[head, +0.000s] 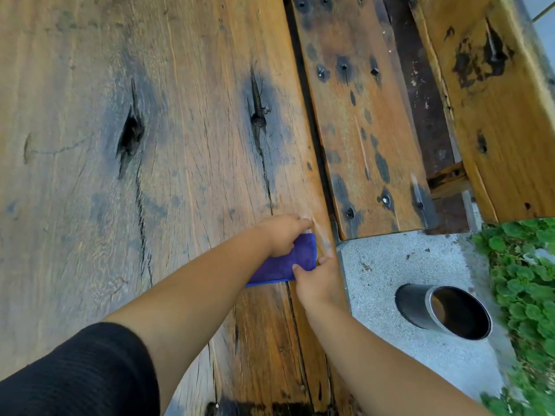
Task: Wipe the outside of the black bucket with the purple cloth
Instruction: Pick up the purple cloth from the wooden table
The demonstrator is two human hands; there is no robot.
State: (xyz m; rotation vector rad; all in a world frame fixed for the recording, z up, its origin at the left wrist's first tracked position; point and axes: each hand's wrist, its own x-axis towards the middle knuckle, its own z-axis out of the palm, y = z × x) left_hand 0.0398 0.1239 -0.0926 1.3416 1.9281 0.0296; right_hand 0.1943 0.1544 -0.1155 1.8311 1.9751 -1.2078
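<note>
Cloth in hand on the table, bucket not yet touched

The big wooden table fills the left and far side of the view, and down on the pale concrete to the near right stands the black bucket, tilted, mouth open, well apart from both hands. Near the table's right edge lies the folded purple cloth: the left hand grasps its far side and the right hand pinches its near corner. By my read, no wiping has begun; the cloth must reach the bucket first.
</note>
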